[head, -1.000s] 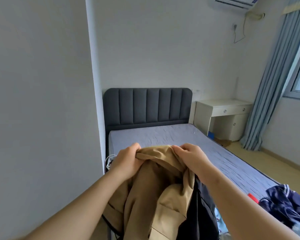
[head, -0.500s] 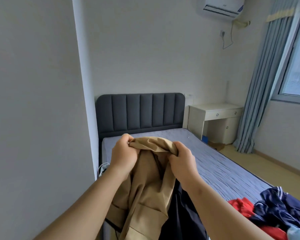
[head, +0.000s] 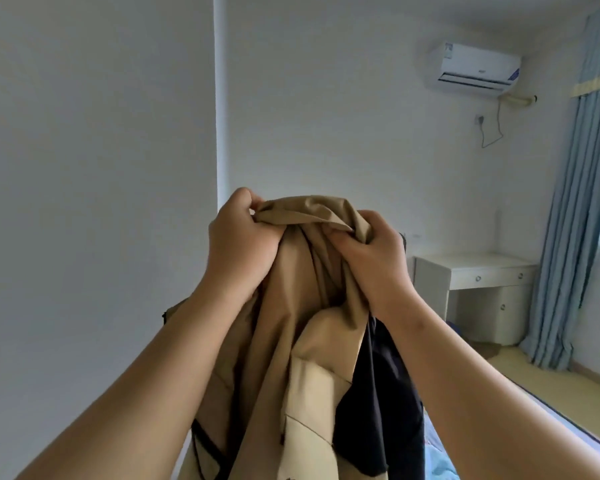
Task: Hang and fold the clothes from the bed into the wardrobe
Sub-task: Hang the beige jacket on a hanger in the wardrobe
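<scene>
- Lifted since half a second ago, a tan jacket (head: 312, 341) now hangs higher. It is left of the white desk (head: 475, 271) and nearer the viewer, and it covers the headboard it sat below before. Its length runs straight down from a bunched top edge and out past the bottom of the view.
- A blue curtain (head: 568, 220) falls just right of the desk, from high up to the floor.
- A dark garment (head: 378, 410) hangs against the jacket on the side facing the desk. Whether it is a lining or a separate piece cannot be told.
- An air conditioner (head: 475, 67) is mounted high on the wall above the desk.
- The left hand (head: 239, 244), the one farther from the desk, has its fingers curled tight round the jacket's top edge and sits slightly higher.
- The right hand (head: 374, 251), nearer the desk, grips the same edge with its fingers dug into the folds.
- Both hands are at the top of the jacket, close together, and neither is nearer than the other. Hanging it likely means sliding them apart along that edge to find the shoulders. No hanger or wardrobe is in view.
</scene>
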Tool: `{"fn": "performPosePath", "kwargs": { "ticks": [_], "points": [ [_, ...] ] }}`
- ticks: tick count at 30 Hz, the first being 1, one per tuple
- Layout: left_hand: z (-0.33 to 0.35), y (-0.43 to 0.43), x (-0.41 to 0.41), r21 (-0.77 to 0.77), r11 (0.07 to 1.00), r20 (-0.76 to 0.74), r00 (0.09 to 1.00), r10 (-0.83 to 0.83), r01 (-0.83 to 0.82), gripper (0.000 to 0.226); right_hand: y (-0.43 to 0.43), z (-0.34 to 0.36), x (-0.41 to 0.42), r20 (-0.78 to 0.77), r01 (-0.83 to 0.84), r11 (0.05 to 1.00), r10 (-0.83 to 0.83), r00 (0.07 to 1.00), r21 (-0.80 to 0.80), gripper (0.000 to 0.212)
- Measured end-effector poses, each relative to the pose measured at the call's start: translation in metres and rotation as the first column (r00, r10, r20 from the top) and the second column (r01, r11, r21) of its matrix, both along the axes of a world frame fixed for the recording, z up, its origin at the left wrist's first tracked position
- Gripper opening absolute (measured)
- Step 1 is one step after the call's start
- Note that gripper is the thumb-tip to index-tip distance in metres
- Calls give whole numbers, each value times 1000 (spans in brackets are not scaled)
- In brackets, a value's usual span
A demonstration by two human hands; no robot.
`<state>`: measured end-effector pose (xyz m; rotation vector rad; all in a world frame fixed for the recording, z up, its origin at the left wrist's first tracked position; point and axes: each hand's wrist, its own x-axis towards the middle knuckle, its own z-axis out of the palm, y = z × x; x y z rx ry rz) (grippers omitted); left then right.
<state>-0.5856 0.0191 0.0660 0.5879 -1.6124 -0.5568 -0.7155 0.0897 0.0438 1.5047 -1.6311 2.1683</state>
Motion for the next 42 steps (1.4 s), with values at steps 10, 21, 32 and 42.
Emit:
{"fn": "performPosePath", "kwargs": {
  "ticks": [10,21,32,42],
  "points": [
    [-138,-12,7,458,887,494,814,-304,53,28,6,-133,-15,-43,49,760,-28,999,648,22],
    [-230,-5,-3,860,495,295,670,-681,126,26,44,-234,-21,-109,307,541,-366,924,783,19],
    [-255,-3,4,948,311,225,823,-522,-62,17,47,-262,-23,36,15,530,-87,996,848,17],
    [-242,4,-16,910,406,39,961,-272,78,18,52,-255,1,-137,168,479,-99,986,861,44]
  ]
}}
